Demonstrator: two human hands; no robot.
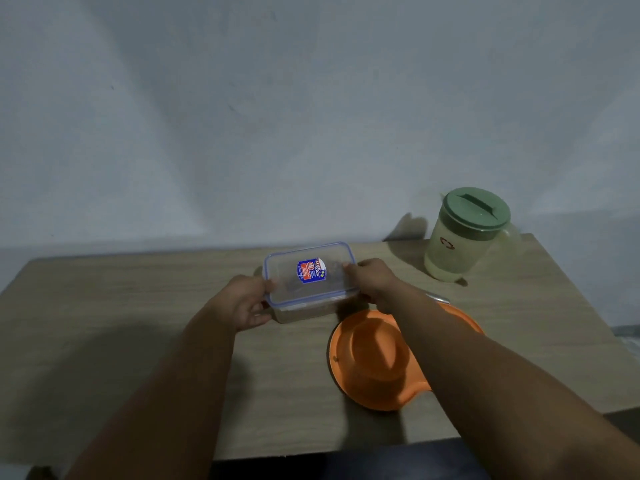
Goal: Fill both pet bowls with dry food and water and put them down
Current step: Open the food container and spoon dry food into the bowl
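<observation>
Bowl dish: the orange double bowl dish (374, 358) lies nearest, on the wooden table (121, 306), right of centre. The right forearm crosses over its right half, so only the left well shows plainly, and it looks empty.
Left hand: the left hand (247, 303) grips the left short end of the food box (310, 282), thumb over the lid edge, fingers curled under the side.
Right hand: the right hand (374, 278) holds the right short end, fingertips bent onto the lid rim; whether they pinch a clasp I cannot tell.
Food box: a clear box with a blue-edged lid and a sticker, lid still on, brownish feed dimly visible inside. Whether it rests on the table or is lifted slightly I cannot tell.
Key relation: the box's long axis runs left to right between the two hands, one hand on each short end. It sits just beyond the dish and a little left, so the open well lies toward the person.
Next move, as I judge: the lid must come off before any pouring.
Jug: the green-lidded jug (464, 237) stands farthest, at the back right, well apart from both hands.
</observation>
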